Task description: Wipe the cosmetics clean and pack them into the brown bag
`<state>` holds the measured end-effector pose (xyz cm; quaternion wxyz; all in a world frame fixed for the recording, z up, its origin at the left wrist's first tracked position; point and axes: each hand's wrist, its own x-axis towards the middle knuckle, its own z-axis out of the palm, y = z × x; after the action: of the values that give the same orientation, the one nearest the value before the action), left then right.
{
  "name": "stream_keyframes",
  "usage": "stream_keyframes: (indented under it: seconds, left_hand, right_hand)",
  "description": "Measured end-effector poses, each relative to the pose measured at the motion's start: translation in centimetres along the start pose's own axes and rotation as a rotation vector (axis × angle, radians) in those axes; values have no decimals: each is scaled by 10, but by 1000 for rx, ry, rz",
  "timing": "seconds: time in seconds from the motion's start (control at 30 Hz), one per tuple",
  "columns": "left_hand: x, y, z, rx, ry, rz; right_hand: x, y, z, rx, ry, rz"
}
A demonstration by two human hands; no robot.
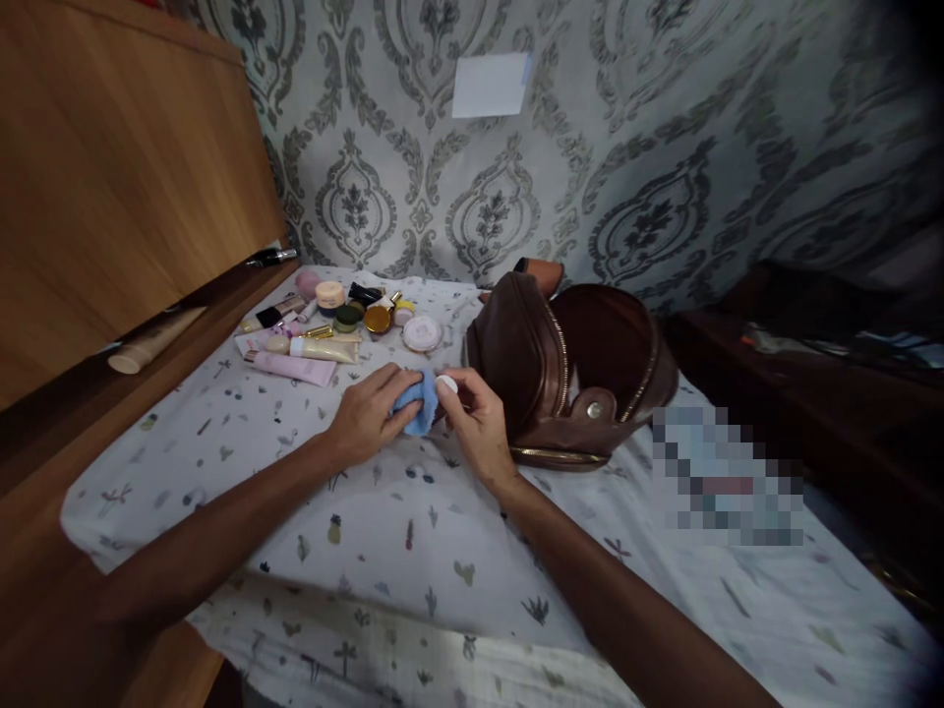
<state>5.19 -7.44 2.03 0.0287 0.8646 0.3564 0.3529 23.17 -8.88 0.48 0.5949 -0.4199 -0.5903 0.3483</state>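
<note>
My left hand (376, 411) is closed around a bunched blue cloth (422, 401). Right beside it, my right hand (476, 418) pinches a small round white item (446, 383), perhaps a cap or lid; its exact kind does not show. The two hands almost meet above the patterned cloth cover (369, 551). To the right of them stands a brown leather bag (516, 364), its zipped top gaping open. Behind my hands lies a round white compact (422, 332), near a group of cosmetics.
Cosmetic tubes, such as a pink tube (293, 368), and jars, such as a peach jar (329, 294), crowd the back left. A wooden cabinet (133, 157) borders the left. Patterned wallpaper (354, 206) rises behind. A blurred-out patch (723, 482) lies on the right.
</note>
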Motion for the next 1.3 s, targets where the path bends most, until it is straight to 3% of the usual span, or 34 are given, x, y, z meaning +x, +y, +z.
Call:
stream_keyframes:
  seconds: [0.17, 0.37, 0.57, 0.73, 0.9, 0.97, 1.2, 1.3]
  left_hand:
    - [1, -3, 3, 99, -70, -16]
    - [0, -16, 5, 302, -282, -112]
    - [4, -17, 2, 446, -439, -113]
    - [4, -16, 0, 437, -406, -109]
    - [0, -13, 3, 202, -120, -17]
    - [-1, -10, 4, 159, -70, 27]
    - [-2, -13, 8, 309, -303, -15]
    - [-3, -20, 9, 343, -359, -25]
  right_hand:
    - [0, 2, -1, -37, 18, -7]
    - [0, 6, -1, -36, 41, 14]
    - [0, 6, -1, -29, 29, 20]
    - [0, 6, -2, -51, 16, -15]
    - [1, 8, -2, -36, 12, -11]
    - [0, 7, -1, -45, 21, -18]
    - [1, 2, -1, 28, 45, 51]
    - [2, 2, -2, 30, 31, 13]
